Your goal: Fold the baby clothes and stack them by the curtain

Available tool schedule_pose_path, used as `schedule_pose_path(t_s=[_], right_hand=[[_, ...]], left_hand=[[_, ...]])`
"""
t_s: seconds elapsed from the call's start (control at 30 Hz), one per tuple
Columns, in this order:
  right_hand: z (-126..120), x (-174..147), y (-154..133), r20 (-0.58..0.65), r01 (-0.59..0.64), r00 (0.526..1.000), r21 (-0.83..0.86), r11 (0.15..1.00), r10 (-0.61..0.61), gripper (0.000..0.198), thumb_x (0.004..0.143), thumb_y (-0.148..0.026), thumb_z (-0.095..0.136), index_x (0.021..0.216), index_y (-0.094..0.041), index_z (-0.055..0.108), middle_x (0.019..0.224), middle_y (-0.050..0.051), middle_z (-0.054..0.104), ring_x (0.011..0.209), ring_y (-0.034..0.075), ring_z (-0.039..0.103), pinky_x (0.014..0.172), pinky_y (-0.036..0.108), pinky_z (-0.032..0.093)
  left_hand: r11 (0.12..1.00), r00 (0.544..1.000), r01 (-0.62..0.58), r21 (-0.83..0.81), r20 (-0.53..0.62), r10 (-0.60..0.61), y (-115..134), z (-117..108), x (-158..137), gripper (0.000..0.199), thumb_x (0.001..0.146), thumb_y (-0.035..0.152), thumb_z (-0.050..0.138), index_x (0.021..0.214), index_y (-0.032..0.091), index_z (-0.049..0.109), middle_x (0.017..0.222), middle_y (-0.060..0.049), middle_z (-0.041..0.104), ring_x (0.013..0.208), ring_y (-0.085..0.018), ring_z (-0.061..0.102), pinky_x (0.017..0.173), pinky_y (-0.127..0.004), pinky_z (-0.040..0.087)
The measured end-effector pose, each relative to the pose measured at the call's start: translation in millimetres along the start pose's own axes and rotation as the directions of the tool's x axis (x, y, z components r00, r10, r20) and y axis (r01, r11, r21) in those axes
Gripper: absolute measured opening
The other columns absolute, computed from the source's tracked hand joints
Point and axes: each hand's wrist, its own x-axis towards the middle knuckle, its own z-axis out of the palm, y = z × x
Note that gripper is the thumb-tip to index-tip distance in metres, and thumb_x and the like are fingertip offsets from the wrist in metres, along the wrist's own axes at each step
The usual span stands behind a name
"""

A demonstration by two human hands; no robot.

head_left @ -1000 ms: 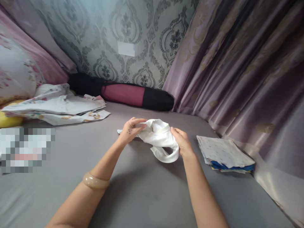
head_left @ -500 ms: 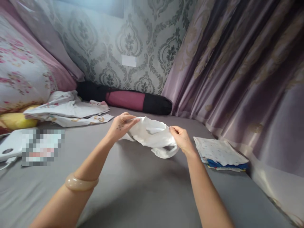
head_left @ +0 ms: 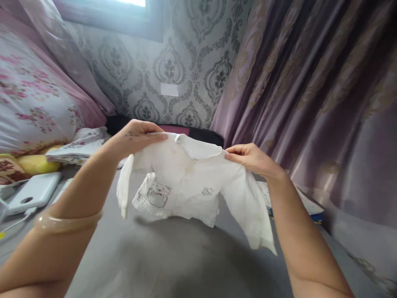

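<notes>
Head view: left hand (head_left: 138, 135) and right hand (head_left: 253, 159) each pinch one shoulder of a small white long-sleeved cloth shirt (head_left: 197, 188), its width spanning between them, over the grey sheet (head_left: 149, 265).

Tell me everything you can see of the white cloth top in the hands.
The white long-sleeved cloth top looks thin and soft. It is held up, printed side toward the camera, the left hand and right hand gripping its shoulders. It has a round neckline, a small striped bee print, a larger outlined animal print and faint yellowish marks. Its sleeves hang over the grey cloth sheet; whether the hem touches is unclear.
</notes>
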Motion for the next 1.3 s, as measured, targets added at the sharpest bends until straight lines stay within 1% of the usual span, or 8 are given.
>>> schedule_pose_path(t_s=[0.23, 0.4, 0.7, 0.9, 1.07, 1.17, 1.23, 1.3], right_hand=[[2, 21, 15, -0.279, 0.213, 0.896, -0.409, 0.887, -0.344, 0.031, 0.086, -0.05, 0.059, 0.088, -0.022, 0.074, 0.088, 0.003, 0.07, 0.08, 0.019, 0.063, 0.073, 0.032, 0.049], [6, 33, 18, -0.436, 0.283, 0.708, -0.545, 0.789, -0.555, 0.031, 0.091, -0.046, 0.053, 0.085, -0.023, 0.072, 0.106, 0.007, 0.067, 0.102, 0.022, 0.06, 0.094, 0.038, 0.044], [7, 67, 48, -0.425, 0.136, 0.795, -0.571, 0.81, -0.433, 0.024, 0.088, -0.037, 0.057, 0.077, -0.023, 0.073, 0.101, 0.007, 0.069, 0.096, 0.022, 0.061, 0.085, 0.036, 0.046], [9, 66, 47, -0.417, 0.164, 0.783, -0.576, 0.801, -0.461, 0.022, 0.088, -0.035, 0.057, 0.078, -0.023, 0.073, 0.102, 0.006, 0.07, 0.097, 0.021, 0.061, 0.089, 0.036, 0.045], [8, 67, 44, -0.488, 0.169, 0.712, -0.58, 0.797, -0.505, 0.022, 0.088, -0.032, 0.055, 0.078, -0.022, 0.072, 0.101, 0.008, 0.069, 0.097, 0.022, 0.061, 0.091, 0.038, 0.044], [8, 70, 44, -0.488, 0.17, 0.711, -0.58, 0.797, -0.507, 0.023, 0.088, -0.034, 0.055, 0.079, -0.021, 0.072, 0.103, 0.008, 0.069, 0.099, 0.022, 0.061, 0.091, 0.038, 0.044], [7, 72, 43, -0.517, 0.145, 0.693, -0.582, 0.8, -0.502, 0.023, 0.089, -0.035, 0.055, 0.082, -0.022, 0.072, 0.104, 0.008, 0.068, 0.1, 0.023, 0.06, 0.09, 0.038, 0.045], [7, 74, 43, -0.448, 0.166, 0.748, -0.589, 0.791, -0.49, 0.024, 0.088, -0.037, 0.055, 0.08, -0.023, 0.072, 0.102, 0.007, 0.069, 0.097, 0.022, 0.061, 0.088, 0.037, 0.045]], left_hand=[[0.93, 0.885, -0.27, 0.249, -0.315, 0.342, -1, 25, 18, 0.026, 0.079, 0.048, 0.061, 0.08, 0.026, 0.075, 0.091, -0.004, 0.069, 0.092, -0.022, 0.059, 0.086, -0.038, 0.047], [0.925, 0.886, -0.278, 0.259, -0.302, 0.351, 3, 38, 31, 0.024, 0.08, 0.046, 0.061, 0.077, 0.026, 0.075, 0.099, -0.003, 0.068, 0.102, -0.023, 0.055, 0.096, -0.04, 0.041], [0.969, 0.902, -0.17, 0.176, -0.368, 0.226, -9, 65, 61, 0.018, 0.076, 0.039, 0.067, 0.069, 0.024, 0.073, 0.098, -0.005, 0.068, 0.104, -0.025, 0.054, 0.092, -0.038, 0.042], [0.956, 0.919, -0.263, 0.13, -0.269, 0.29, -8, 61, 68, 0.019, 0.076, 0.038, 0.066, 0.069, 0.022, 0.073, 0.095, -0.006, 0.068, 0.094, -0.021, 0.059, 0.088, -0.034, 0.045], [0.938, 0.911, -0.304, 0.165, -0.238, 0.337, -8, 57, 68, 0.017, 0.075, 0.038, 0.069, 0.066, 0.024, 0.073, 0.094, -0.004, 0.069, 0.097, -0.022, 0.058, 0.09, -0.035, 0.044], [0.957, 0.882, -0.239, 0.164, -0.376, 0.284, -8, 56, 69, 0.019, 0.077, 0.039, 0.067, 0.068, 0.024, 0.073, 0.096, -0.005, 0.069, 0.099, -0.022, 0.058, 0.089, -0.035, 0.045], [0.959, 0.919, -0.244, 0.141, -0.282, 0.275, -8, 55, 69, 0.019, 0.073, 0.04, 0.07, 0.065, 0.023, 0.073, 0.092, -0.005, 0.069, 0.095, -0.022, 0.059, 0.085, -0.033, 0.046], [0.957, 0.943, -0.259, 0.128, -0.18, 0.279, -8, 52, 69, 0.018, 0.069, 0.039, 0.073, 0.062, 0.023, 0.072, 0.088, -0.005, 0.069, 0.091, -0.022, 0.06, 0.082, -0.033, 0.047]])
